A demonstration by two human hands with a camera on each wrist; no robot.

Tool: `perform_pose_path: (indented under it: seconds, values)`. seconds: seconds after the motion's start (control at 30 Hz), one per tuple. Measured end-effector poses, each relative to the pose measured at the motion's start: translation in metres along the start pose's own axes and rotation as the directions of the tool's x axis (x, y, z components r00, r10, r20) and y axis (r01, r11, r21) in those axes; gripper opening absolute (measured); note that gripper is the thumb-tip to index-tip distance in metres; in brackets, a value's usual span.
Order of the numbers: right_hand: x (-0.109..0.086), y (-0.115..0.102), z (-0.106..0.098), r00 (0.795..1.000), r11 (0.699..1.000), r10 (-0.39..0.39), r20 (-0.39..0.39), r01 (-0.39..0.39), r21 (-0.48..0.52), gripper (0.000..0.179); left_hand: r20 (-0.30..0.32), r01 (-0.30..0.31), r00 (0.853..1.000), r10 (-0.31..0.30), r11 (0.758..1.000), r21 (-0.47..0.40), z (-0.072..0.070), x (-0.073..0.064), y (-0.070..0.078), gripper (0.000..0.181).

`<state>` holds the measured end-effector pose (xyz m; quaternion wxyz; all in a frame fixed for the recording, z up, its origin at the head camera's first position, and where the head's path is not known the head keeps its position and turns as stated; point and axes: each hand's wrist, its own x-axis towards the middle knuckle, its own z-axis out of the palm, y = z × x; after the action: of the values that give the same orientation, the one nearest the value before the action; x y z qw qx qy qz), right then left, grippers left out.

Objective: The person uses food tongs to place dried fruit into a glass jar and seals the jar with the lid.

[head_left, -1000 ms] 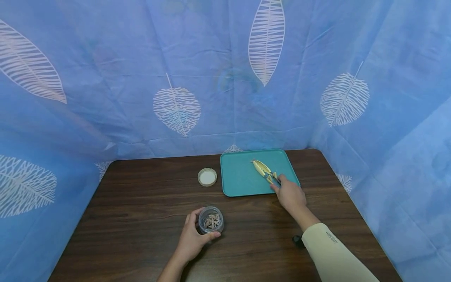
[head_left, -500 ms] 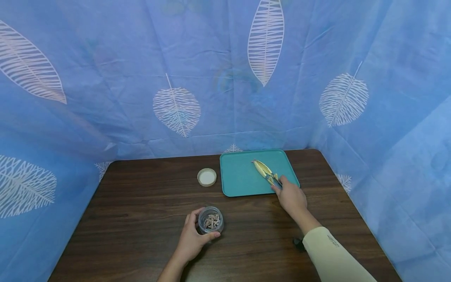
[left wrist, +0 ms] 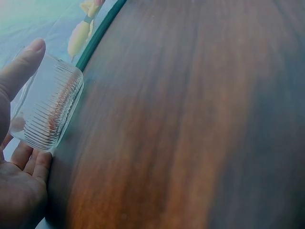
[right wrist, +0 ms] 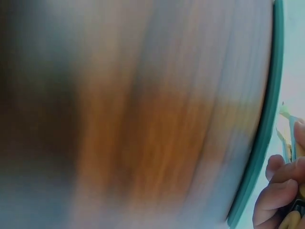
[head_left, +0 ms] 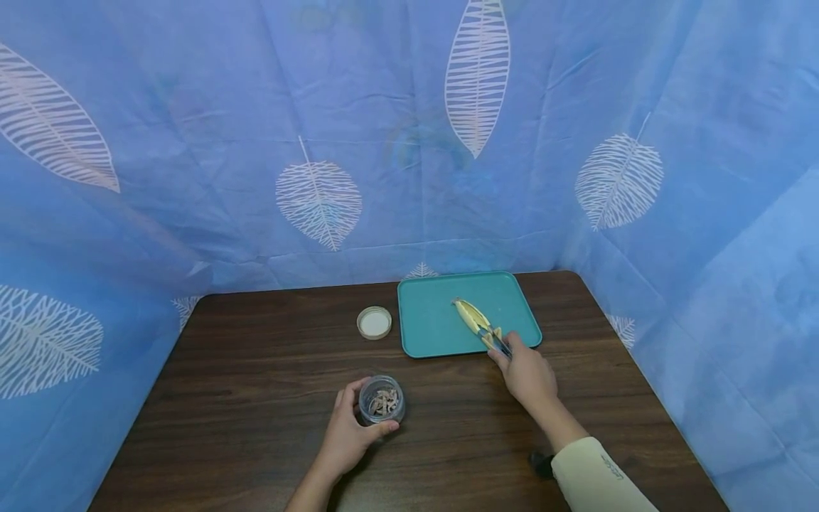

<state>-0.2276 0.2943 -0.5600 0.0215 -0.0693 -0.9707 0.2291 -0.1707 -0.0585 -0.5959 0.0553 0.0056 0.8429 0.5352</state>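
My left hand (head_left: 348,434) grips a clear round jar (head_left: 382,421) standing without a lid on the table, thumb on the near side and fingers on the far side. Small brownish-pink strips (head_left: 384,402) lie inside. In the left wrist view the jar (left wrist: 45,102) shows ribbed walls. My right hand (head_left: 530,371) holds a pair of yellow tongs (head_left: 472,317) with blue-grey handles over the teal tray (head_left: 425,327). A small brownish bit (head_left: 456,301) shows at their tips. Only part of the right hand's fingers (right wrist: 281,191) appears at the right wrist view's edge.
A round lid (head_left: 374,323) with a white inside lies left of the tray, beyond the jar. A black object (head_left: 541,464) shows beside the right sleeve (head_left: 595,476). Blue cloth with white leaf prints (head_left: 320,203) hangs around the dark wooden table (head_left: 256,398).
My right hand and the tongs have shifted slightly toward me and left, the tips lower over the tray. The left hand keeps its hold on the jar in the same place.
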Motion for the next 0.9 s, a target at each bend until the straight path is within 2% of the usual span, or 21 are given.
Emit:
perform_pose_path:
  seconds: [0.47,0.9]
  values:
    - [-0.053,-0.033,0.009,0.996,0.995,-0.060,-0.070,0.065,0.079,0.040,-0.013,0.004,1.000,-0.004,1.000,0.002,0.000,0.000,-0.001,0.095]
    - [-0.100,-0.052,0.006,0.995,0.993,-0.087,-0.046,0.090,0.082,0.036,-0.022,0.003,1.000,-0.002,1.000,0.018,0.002,0.000,-0.001,0.095]
